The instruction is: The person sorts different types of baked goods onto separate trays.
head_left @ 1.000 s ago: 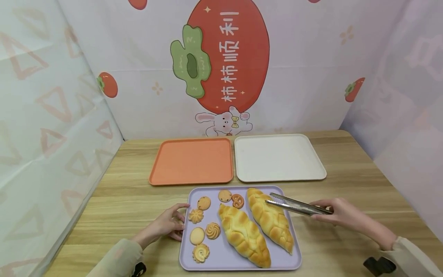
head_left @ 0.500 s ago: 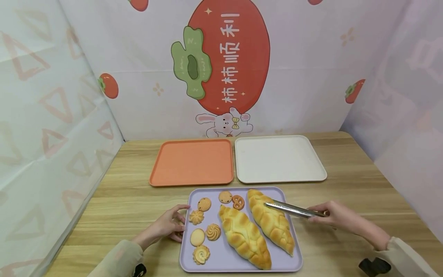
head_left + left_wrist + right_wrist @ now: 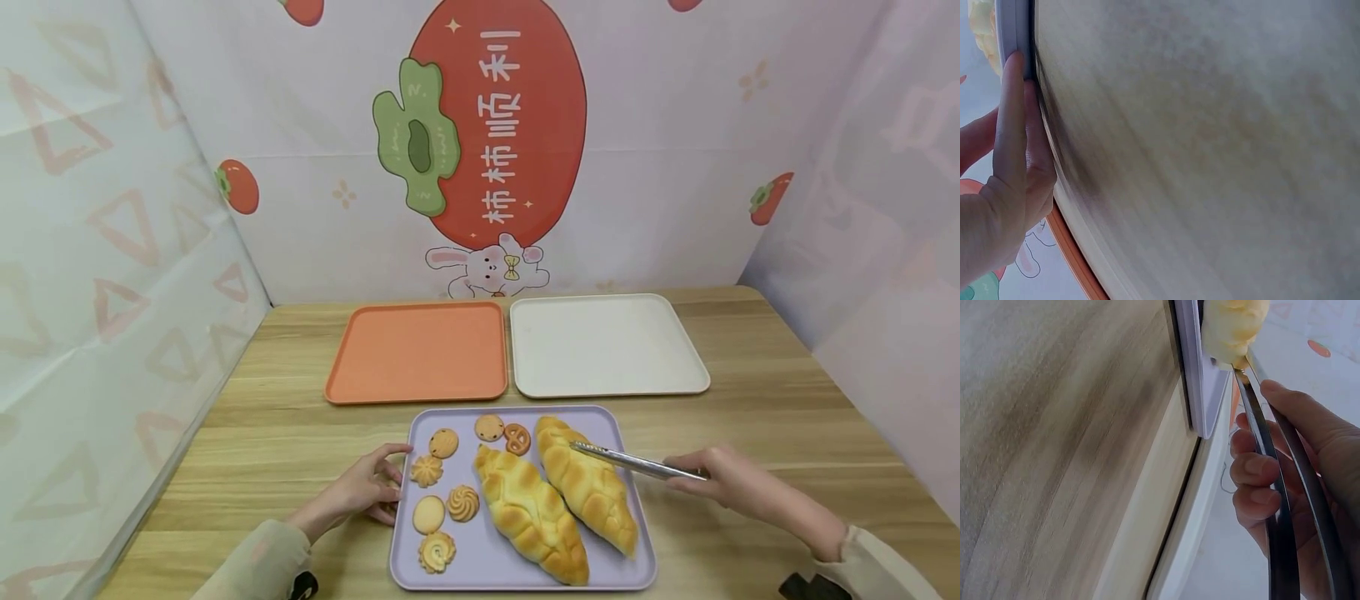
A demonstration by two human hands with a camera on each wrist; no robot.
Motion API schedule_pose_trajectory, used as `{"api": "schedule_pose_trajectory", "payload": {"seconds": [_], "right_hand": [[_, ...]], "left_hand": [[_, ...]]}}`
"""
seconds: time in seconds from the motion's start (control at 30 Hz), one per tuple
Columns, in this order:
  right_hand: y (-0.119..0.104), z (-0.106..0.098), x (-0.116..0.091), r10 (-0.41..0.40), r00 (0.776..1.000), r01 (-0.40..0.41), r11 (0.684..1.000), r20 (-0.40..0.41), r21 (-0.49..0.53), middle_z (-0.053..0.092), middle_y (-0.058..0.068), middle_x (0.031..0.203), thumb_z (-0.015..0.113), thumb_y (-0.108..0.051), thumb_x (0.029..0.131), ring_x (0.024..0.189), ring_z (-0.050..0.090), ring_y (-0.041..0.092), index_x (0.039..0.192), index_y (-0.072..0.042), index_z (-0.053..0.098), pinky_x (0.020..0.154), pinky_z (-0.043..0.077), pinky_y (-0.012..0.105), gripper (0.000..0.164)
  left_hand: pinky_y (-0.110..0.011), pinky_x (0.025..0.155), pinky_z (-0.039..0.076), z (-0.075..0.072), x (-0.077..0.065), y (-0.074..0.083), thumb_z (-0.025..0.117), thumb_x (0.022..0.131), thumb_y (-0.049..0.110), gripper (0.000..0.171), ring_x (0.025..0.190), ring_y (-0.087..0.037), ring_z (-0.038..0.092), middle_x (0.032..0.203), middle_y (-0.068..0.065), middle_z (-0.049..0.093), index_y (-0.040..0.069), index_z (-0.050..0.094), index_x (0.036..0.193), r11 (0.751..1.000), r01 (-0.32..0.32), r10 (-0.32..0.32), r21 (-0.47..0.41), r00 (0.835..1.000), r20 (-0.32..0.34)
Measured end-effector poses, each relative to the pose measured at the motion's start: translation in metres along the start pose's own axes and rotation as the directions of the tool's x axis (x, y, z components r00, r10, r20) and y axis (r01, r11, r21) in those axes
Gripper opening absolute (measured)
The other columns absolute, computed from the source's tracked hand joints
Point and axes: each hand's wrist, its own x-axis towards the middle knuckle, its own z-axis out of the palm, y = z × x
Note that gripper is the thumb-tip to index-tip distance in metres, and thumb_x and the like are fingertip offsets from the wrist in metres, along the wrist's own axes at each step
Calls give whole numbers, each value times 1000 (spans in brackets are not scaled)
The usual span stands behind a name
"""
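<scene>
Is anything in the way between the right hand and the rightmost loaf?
Nothing visible blocks it. The tongs in the right hand pass above the right rim of the purple tray, their tips at the rightmost loaf.

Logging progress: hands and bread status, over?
Right hand grips silver metal tongs, tips at right golden braided loaf. Left hand touches rectangular lilac tray. Second loaf alongside.

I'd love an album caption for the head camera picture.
A right hand holds silver metal tongs at a golden braided bread loaf while the left hand touches the rectangular lilac tray.
</scene>
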Motion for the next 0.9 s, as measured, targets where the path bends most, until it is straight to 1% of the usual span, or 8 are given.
{"api": "schedule_pose_trajectory", "payload": {"seconds": [0.1,0.2,0.3,0.4,0.63,0.73,0.8,0.9], "right_hand": [[-1,0,1,-44,999,44,999,-24,-2,61,-7,71,59,-16,84,51,40,-8,95,1,66,35,38,13,21],[-2,-1,3,-75,995,74,997,-65,-24,64,-3,76,60,-13,82,58,43,-6,94,6,65,41,41,14,23],[-5,-5,6,-72,993,69,997,-89,-35,63,-3,74,61,-12,82,56,41,-7,95,9,64,40,41,14,25],[-7,-9,9,-67,993,63,997,-102,-42,61,-4,71,61,-12,82,54,38,-7,97,10,63,38,38,14,27],[-7,-18,22,-88,988,79,994,-128,-72,62,-4,72,61,-12,82,56,41,-5,96,4,65,41,38,13,22],[-8,-21,29,-90,987,78,993,-132,-89,61,-4,70,60,-12,82,53,39,-6,94,3,66,39,37,13,20],[-9,-24,36,-95,986,81,991,-138,-107,59,-6,68,60,-12,82,51,36,-6,90,0,67,39,36,13,16],[-10,-26,47,-88,988,71,989,-130,-126,59,-7,69,59,-14,83,51,36,-5,90,-4,67,40,36,13,15]], "left_hand": [[-40,52,57,0,0,0,53,76,-16,64,61,-21,56,90,-18,44,-3,27,132,1000,-2,2,0,1000,-1],[-40,52,57,0,1,0,53,76,-16,64,61,-21,56,90,-18,44,-3,26,132,1000,-3,3,-2,1000,1],[-40,52,57,0,1,0,53,76,-16,64,61,-21,56,90,-18,44,-3,26,132,1000,-3,3,-2,1000,3],[-40,53,57,0,1,-1,53,76,-16,64,61,-21,56,90,-18,44,-4,26,132,1000,-6,6,1,1000,1],[-41,53,57,-1,2,-3,53,76,-15,64,62,-21,56,90,-17,44,-3,27,132,1000,-8,8,0,1000,-6],[-41,53,57,-1,2,-4,53,75,-15,64,62,-21,55,90,-17,45,-3,27,132,1000,-8,8,-4,1000,-7],[-41,53,57,0,1,-4,53,75,-15,64,62,-21,55,90,-17,45,-3,27,132,1000,-7,7,-3,1000,-8],[-41,53,57,0,2,-4,53,75,-15,63,62,-20,56,90,-18,44,-3,27,132,1000,-10,10,-2,1000,-8]]}}
